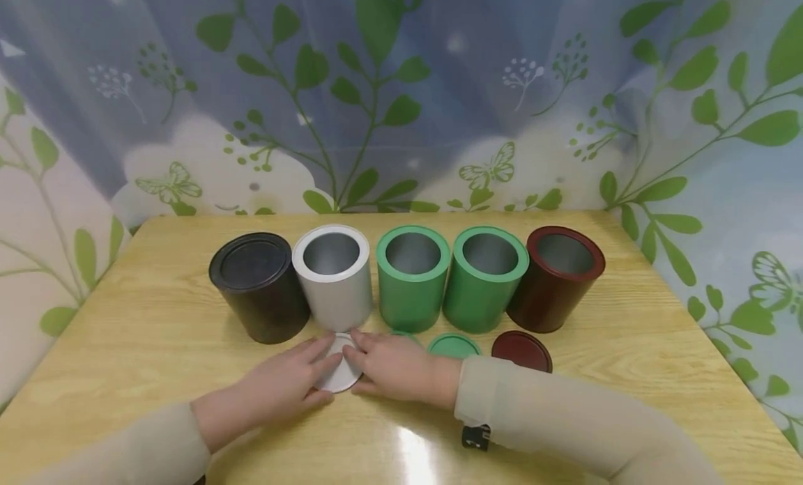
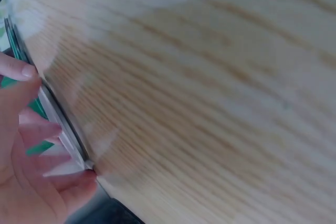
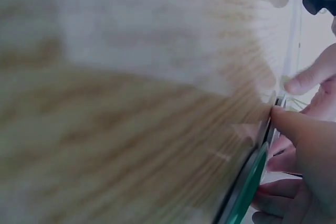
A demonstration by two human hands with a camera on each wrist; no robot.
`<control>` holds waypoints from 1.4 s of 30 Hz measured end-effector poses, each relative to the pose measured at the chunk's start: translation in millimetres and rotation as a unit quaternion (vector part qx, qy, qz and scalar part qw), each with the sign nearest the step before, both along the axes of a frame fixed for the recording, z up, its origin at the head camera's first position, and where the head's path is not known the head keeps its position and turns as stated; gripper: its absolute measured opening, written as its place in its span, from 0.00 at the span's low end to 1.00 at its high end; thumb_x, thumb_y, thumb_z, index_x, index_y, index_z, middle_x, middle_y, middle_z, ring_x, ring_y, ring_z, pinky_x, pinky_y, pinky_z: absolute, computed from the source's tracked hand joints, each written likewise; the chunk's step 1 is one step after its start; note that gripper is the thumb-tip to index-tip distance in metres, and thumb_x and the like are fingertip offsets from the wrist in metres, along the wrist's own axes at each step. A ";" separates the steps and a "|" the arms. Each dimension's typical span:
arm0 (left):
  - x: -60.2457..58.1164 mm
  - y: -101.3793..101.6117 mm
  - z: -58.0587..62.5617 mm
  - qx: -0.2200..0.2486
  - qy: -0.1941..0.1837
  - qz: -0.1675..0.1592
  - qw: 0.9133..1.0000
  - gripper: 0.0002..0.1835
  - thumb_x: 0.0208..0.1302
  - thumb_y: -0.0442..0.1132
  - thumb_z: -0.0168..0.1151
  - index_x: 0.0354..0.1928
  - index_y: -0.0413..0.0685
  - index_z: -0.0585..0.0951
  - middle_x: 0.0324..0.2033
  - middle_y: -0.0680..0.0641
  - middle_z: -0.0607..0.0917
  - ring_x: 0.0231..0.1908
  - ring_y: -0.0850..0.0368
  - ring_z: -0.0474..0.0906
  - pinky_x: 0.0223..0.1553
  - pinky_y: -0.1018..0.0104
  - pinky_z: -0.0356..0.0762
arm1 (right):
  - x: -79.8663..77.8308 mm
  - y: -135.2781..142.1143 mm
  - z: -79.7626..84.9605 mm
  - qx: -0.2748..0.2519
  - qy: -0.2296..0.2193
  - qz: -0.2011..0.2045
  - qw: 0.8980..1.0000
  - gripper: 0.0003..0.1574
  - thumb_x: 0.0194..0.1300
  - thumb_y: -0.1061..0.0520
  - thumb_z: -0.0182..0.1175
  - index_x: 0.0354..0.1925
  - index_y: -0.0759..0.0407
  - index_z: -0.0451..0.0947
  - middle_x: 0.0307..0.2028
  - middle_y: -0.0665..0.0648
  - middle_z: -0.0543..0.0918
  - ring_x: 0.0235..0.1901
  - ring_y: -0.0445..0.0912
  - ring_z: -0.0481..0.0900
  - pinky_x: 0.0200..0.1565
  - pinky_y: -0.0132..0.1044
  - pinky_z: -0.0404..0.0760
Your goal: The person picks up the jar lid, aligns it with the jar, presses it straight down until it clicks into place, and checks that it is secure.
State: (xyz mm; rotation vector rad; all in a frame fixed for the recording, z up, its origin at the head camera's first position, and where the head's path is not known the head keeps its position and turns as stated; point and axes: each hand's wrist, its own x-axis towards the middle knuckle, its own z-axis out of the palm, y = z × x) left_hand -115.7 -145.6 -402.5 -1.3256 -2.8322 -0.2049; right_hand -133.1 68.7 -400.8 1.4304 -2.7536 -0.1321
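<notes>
A round white lid [image 1: 339,378] lies on the table in front of the open white can [image 1: 341,300]. My left hand [image 1: 282,382] holds its left side, fingers over the top and thumb at the near edge. From the other side my right hand [image 1: 401,365] grips the same lid, its thumb low at the rim. In the left wrist view, fingers and thumb bracket the edge of the white lid [image 2: 65,129]. Beside the right hand, the right wrist view has a green lid [image 3: 252,182]. Part of the white lid is hidden under the fingers.
A black can [image 1: 272,311] with its lid on stands left of the white can. Two open green cans [image 1: 410,300] and an open dark red can [image 1: 539,300] continue the row. Green lids [image 1: 454,345] and a dark red lid [image 1: 522,350] lie before them. A patterned curtain [image 1: 464,143] hangs behind.
</notes>
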 end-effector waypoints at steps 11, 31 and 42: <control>5.5 -0.2 -4.4 0.007 0.060 -0.031 0.998 0.26 0.60 0.45 0.62 0.56 0.36 0.76 0.57 0.35 0.74 0.53 0.33 0.70 0.53 0.48 0.70 | 4.1 -1.4 7.1 -0.002 -0.012 0.006 1.000 0.34 0.66 0.40 0.54 0.62 0.59 0.71 0.63 0.58 0.69 0.60 0.45 0.69 0.52 0.33 0.74; 17.7 -1.6 20.1 0.078 0.117 -0.011 0.990 0.25 0.63 0.48 0.59 0.58 0.41 0.76 0.57 0.37 0.74 0.55 0.31 0.68 0.52 0.45 0.71 | 8.1 9.1 45.6 -0.021 -0.014 0.024 0.999 0.31 0.67 0.41 0.53 0.61 0.57 0.72 0.61 0.54 0.71 0.60 0.48 0.69 0.55 0.37 0.72; 20.4 2.2 49.8 0.121 0.163 -0.025 0.979 0.29 0.74 0.54 0.36 0.57 0.41 0.77 0.57 0.38 0.75 0.55 0.33 0.68 0.53 0.45 0.69 | 14.3 16.5 76.5 -0.046 0.050 0.036 0.997 0.31 0.67 0.42 0.53 0.61 0.57 0.72 0.60 0.55 0.72 0.59 0.49 0.70 0.56 0.38 0.71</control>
